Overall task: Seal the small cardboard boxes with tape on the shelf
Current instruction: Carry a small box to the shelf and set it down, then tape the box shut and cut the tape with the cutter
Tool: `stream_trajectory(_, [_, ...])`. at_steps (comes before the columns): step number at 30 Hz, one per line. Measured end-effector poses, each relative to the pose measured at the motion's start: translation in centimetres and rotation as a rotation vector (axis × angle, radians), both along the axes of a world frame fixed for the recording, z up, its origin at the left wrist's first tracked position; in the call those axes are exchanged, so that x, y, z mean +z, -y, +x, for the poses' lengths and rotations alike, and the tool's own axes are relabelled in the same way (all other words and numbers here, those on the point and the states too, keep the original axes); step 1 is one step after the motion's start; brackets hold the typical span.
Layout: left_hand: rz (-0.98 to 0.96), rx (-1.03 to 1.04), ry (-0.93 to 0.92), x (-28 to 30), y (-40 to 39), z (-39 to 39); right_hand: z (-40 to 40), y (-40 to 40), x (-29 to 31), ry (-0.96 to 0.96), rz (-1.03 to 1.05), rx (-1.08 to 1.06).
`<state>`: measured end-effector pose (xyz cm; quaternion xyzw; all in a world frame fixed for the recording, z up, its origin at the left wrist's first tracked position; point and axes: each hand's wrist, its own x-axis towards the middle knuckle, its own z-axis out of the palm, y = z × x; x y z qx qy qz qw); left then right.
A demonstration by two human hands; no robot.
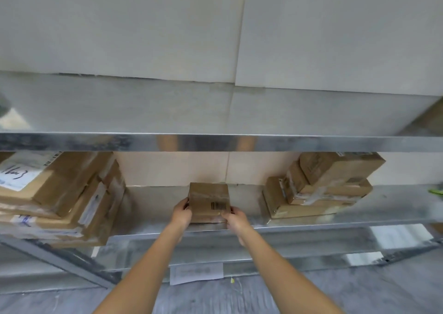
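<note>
Progress: we judge the small cardboard box [209,201] on the metal shelf [311,222] already taped across its top; others may remain | Hands: left hand [182,212] and right hand [236,219] clasp its sides | Surroundings: parcel stacks left [60,194] and right [321,186], well apart; no tape roll seen

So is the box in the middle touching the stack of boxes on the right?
Apart. The head view shows bare metal shelf between the middle box and right stack.
</note>
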<state>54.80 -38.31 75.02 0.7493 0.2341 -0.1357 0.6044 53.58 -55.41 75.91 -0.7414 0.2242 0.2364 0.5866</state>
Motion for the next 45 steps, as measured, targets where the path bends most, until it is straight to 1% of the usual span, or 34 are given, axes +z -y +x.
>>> stream_trajectory(5, [0.036, -0.034, -0.025, -1.1, -0.7, 0.9, 0.6, -0.3, -0.2, -0.005, -0.048, 0.037])
stream_trajectory(9, [0.102, -0.055, -0.069, 1.1, -0.4, 0.2, 0.6, -0.9, -0.7, 0.010, -0.110, 0.043])
stream_trajectory(11, [0.176, -0.068, -0.049, 2.2, -0.6, 0.3, 0.6, -1.0, -0.9, 0.023, -0.134, 0.051])
stream_trajectory(14, [0.293, -0.178, 0.048, 4.7, -1.8, 0.5, 0.8, -1.0, -0.7, 0.022, -0.185, 0.056])
stream_trajectory(16, [0.404, -0.338, 0.043, 7.2, -3.6, 0.5, 1.0, -0.9, -0.4, 0.017, -0.221, 0.065])
stream_trajectory(17, [0.465, -0.428, -0.016, 8.5, -4.6, 0.5, 1.2, -0.9, -0.2, 0.010, -0.239, 0.077])
stream_trajectory(18, [0.511, -0.509, -0.113, 10.0, -5.8, 0.5, 1.3, -0.9, 0.1, 0.003, -0.251, 0.090])
stream_trajectory(19, [0.516, -0.579, -0.237, 11.7, -7.0, 0.3, 1.4, -1.0, 0.4, 0.002, -0.258, 0.099])
stream_trajectory(21, [0.439, -0.677, -0.450, 15.5, -9.2, -0.2, 1.5, -1.1, 1.3, 0.013, -0.274, 0.108])
stream_trajectory(22, [0.401, -0.707, -0.495, 17.7, -10.2, -0.6, 1.5, -1.2, 1.7, 0.022, -0.282, 0.108])
stream_trajectory(23, [0.381, -0.732, -0.498, 20.0, -11.2, -0.9, 1.5, -1.4, 2.0, 0.027, -0.289, 0.115])
stream_trajectory(26, [0.363, -0.718, -0.368, 27.2, -14.4, -2.6, 1.4, -2.5, 2.7, 0.053, -0.296, 0.140])
stream_trajectory(28, [0.226, -0.664, -0.241, 31.6, -16.6, -4.3, 1.4, -3.1, 2.9, 0.087, -0.300, 0.142])
stream_trajectory(30, [0.068, -0.564, -0.059, 34.8, -18.8, -6.2, 1.1, -3.7, 3.6, 0.094, -0.325, 0.162])
stream_trajectory(31, [0.030, -0.494, 0.063, 35.9, -19.5, -7.0, 0.9, -4.0, 3.8, 0.093, -0.339, 0.179])
stream_trajectory(32, [0.032, -0.393, 0.213, 36.6, -20.1, -7.4, 0.7, -4.1, 3.9, 0.088, -0.357, 0.203])
stream_trajectory(33, [0.076, -0.248, 0.373, 36.9, -20.6, -7.5, 0.4, -4.2, 3.9, 0.081, -0.377, 0.229])
stream_trajectory(34, [0.201, -0.083, 0.533, 36.7, -21.3, -7.3, 0.1, -4.2, 4.0, 0.075, -0.394, 0.250])
stream_trajectory(35, [0.408, 0.073, 0.669, 36.2, -21.8, -6.9, -0.3, -4.3, 4.1, 0.070, -0.405, 0.266])
stream_trajectory(36, [0.673, 0.160, 0.728, 35.3, -22.7, -6.3, -0.6, -4.2, 4.1, 0.066, -0.417, 0.281])
stream_trajectory(37, [0.916, 0.176, 0.696, 34.4, -23.6, -5.8, -0.9, -4.2, 4.1, 0.059, -0.428, 0.300])
stream_trajectory(38, [1.077, 0.141, 0.610, 33.2, -24.7, -5.2, -1.2, -4.0, 4.2, 0.054, -0.436, 0.318])
stream_trajectory(39, [1.172, 0.100, 0.512, 32.3, -25.3, -5.0, -1.4, -3.9, 4.3, 0.054, -0.438, 0.331])
stream_trajectory(40, [1.207, 0.069, 0.445, 31.4, -26.0, -4.7, -1.6, -3.8, 4.2, 0.055, -0.440, 0.341])
stream_trajectory(41, [1.237, 0.057, 0.431, 30.9, -26.2, -4.7, -1.8, -3.6, 4.3, 0.053, -0.444, 0.351])
stream_trajectory(44, [1.250, 0.161, 0.528, 30.6, -25.6, -4.8, -2.3, -3.2, 4.4, 0.038, -0.443, 0.352])
stream_trajectory(45, [1.260, 0.196, 0.533, 30.8, -24.8, -5.1, -2.6, -3.0, 4.4, 0.034, -0.437, 0.347])
